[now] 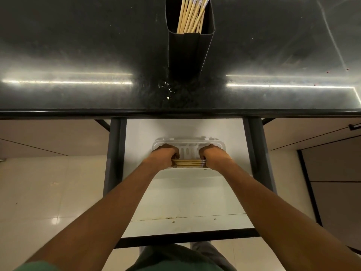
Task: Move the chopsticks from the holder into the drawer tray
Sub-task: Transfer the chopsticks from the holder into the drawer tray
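Observation:
A tall black holder (185, 55) stands on the dark countertop, with several pale wooden chopsticks (192, 15) leaning in it. Below the counter edge, an open white drawer (185, 192) carries a white plastic tray (188, 142). A bundle of several chopsticks (188, 162) lies crosswise over the tray's near side. My left hand (165, 154) is closed around the bundle's left end and my right hand (212, 154) around its right end. The ends of the bundle are hidden inside my fists.
The black glossy countertop (78, 55) spans the upper half, its front edge overhanging the drawer's back. Dark drawer rails (114, 153) run along both sides of the drawer. Pale floor tiles (48, 192) lie to the left, dark cabinet fronts (336, 173) to the right.

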